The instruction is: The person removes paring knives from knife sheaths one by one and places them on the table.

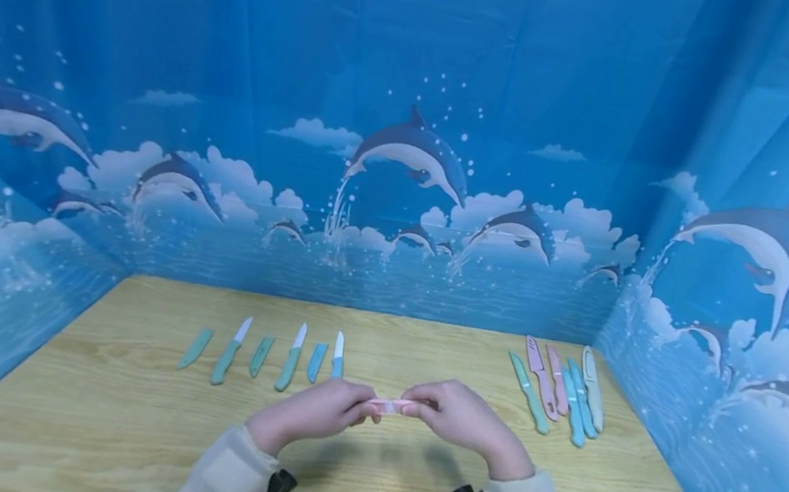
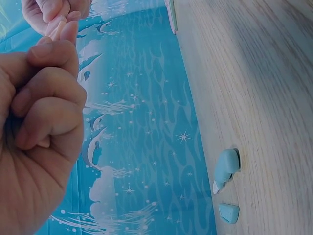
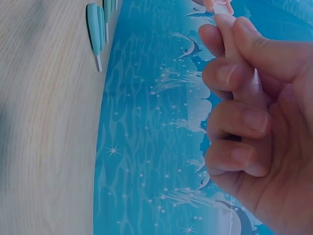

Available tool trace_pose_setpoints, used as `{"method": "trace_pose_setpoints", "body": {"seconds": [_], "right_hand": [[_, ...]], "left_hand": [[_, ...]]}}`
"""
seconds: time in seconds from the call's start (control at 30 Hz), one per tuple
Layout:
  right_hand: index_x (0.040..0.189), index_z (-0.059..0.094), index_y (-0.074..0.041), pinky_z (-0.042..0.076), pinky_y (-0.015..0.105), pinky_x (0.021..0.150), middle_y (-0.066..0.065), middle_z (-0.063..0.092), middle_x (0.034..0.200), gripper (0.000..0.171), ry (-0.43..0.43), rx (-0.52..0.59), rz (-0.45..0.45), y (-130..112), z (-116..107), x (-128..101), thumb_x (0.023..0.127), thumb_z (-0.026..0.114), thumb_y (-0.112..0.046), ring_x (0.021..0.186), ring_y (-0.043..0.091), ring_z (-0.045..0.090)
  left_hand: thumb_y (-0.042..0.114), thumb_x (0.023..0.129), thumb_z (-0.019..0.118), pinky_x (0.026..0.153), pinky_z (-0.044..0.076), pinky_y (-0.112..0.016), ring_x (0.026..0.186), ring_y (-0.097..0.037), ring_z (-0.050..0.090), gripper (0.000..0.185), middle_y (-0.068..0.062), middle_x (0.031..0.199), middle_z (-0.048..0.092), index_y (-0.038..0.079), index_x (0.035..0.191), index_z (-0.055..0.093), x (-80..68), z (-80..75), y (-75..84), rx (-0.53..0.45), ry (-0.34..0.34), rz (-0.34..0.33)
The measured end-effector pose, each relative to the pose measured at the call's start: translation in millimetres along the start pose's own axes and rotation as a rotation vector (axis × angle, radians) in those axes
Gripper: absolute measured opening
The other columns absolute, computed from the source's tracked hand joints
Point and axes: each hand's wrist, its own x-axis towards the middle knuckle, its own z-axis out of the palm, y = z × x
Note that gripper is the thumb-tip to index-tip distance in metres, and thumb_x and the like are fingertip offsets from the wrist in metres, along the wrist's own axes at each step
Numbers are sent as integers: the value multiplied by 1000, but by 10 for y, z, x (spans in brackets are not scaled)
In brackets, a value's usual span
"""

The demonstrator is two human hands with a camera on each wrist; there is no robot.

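Both hands meet in front of the body, above the table, at a small pink knife. My right hand (image 1: 457, 415) grips its pink handle (image 3: 252, 93), fingers curled round it in the right wrist view. My left hand (image 1: 330, 408) pinches the pink sheath (image 3: 211, 5) at the other end, thumb against curled fingers. A short white stretch of blade (image 3: 223, 8) shows between handle and sheath; the rest is hidden. Left of the hands lie a blue knife (image 1: 338, 356) with bare blade and a blue sheath (image 1: 317, 363).
Further left lie two green knives (image 1: 290, 362) with bare white blades and two green sheaths (image 1: 196, 348). At the right rests a group of green, pink (image 1: 543, 376) and blue knives (image 1: 575, 406). Dolphin-printed curtains (image 1: 390, 279) stand along the table's (image 1: 114, 408) back and sides.
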Motion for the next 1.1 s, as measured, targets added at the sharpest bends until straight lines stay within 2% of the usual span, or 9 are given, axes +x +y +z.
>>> {"method": "trace_pose_setpoints", "body": {"seconds": [0.2,0.47,1.1], "right_hand": [[107,73,-17,53,33,74,-3,73,101,26,-4,2,1,-2,-4,-1,98,56,-34,86,11,66],[107,73,-17,52,31,72,-3,73,100,26,-4,6,-1,-1,-12,-5,98,56,-34,84,9,65],[105,73,-18,50,29,69,-4,72,97,25,-17,49,5,18,-21,-4,98,56,-35,82,15,65]], "left_hand": [[22,104,44,56,42,-22,57,-3,43,27,-7,84,66,10,104,67,-1,2,-7,-2,-3,-5],[22,104,44,58,43,-22,60,-3,46,26,-8,88,68,10,105,67,-4,-4,-1,-6,-9,2],[23,104,44,59,44,-21,61,-2,47,26,-7,88,68,10,104,67,4,4,-11,7,-5,7]]}}
